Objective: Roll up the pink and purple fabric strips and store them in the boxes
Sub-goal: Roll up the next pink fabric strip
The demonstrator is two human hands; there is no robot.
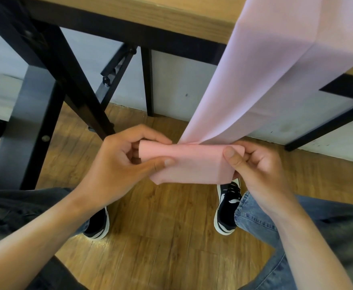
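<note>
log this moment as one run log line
stage: rolling start | left hand: pinching roll's left end | right hand: pinching right end | pink fabric strip: hangs from wooden table | boxes: unseen

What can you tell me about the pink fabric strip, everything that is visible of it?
The pink fabric strip is a long, wide band of soft, matte cloth, pale pink. It hangs from the wooden table at the upper right, down over the floor. Its lower end is folded or rolled into a flat, thicker pad, held in the air between both hands: the left hand pinches one side, the right hand the other. No boxes are in view.
</note>
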